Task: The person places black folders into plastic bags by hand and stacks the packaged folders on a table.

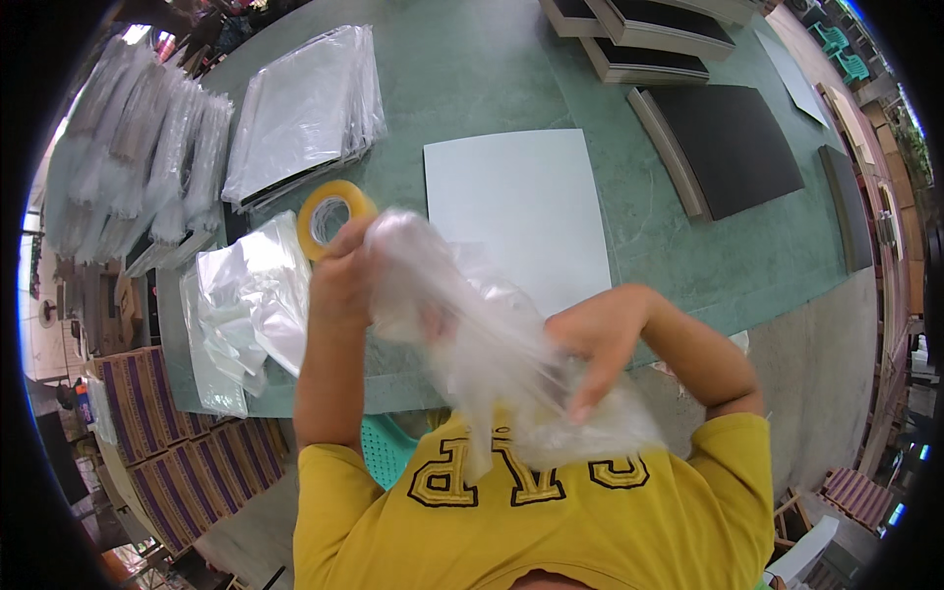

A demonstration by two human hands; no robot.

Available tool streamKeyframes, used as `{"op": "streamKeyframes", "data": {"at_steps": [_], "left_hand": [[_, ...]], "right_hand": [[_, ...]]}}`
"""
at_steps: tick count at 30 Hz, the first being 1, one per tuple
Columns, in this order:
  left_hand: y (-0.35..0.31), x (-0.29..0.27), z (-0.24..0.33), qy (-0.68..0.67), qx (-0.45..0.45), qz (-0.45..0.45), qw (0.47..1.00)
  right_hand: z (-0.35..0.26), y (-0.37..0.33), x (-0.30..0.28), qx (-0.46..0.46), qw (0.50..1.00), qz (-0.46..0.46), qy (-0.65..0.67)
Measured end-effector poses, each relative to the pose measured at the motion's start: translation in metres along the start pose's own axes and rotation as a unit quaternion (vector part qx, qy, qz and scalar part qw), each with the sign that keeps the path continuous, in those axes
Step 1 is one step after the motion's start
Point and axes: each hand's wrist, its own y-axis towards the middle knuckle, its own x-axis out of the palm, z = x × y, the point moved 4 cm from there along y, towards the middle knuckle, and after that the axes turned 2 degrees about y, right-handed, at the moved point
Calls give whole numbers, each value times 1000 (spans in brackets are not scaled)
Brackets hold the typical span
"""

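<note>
Plastic bag (482, 339): located in front of the person's chest, above the near edge of the green table (482, 79); crumpled, its lower part hanging over the yellow shirt (531, 531).

Head view, hands. The left hand (342, 280) is closed around the bunched upper end of the bag. The right hand (602, 339) lies against the opposite side of the film with its fingers bent downward; motion blur and folds obscure the contact, so whether it pinches the film or merely presses it cannot be told.

Head view, surroundings. A roll of tape (309, 216) stands just beside the left hand, partly behind it. Loose plastic film (275, 270) lies to the left of that hand. A wrapped stack (305, 103) lies farther back, beside a pile of wrapped bundles (128, 157). A white sheet (521, 197) lies flat beyond the bag, partly covered by it in this view. On the right are a thick dark block (733, 147) and, behind it, a stack of dark boards (649, 34).

Step in hand: judged to be handling and spreading the bag. Next move: calls for a secure hold on a film edge with each hand, since thin, slack film may cling and fold over itself.
</note>
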Motion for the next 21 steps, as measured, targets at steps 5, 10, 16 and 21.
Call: {"op": "streamKeyframes", "data": {"at_steps": [5,10,16,21], "left_hand": [[4,54,-24,784,-254,-236,515],[-8,-53,-30,886,-188,-56,421],[-1,2,-8,865,12,-86,495],[-30,33,-44,814,-159,-233,507]], "right_hand": [[51,-60,-42,448,807,3,-386],[-13,-22,6,102,908,16,-407],[13,-20,-6,318,923,-43,-210],[66,-54,-45,329,723,25,-607]]}}
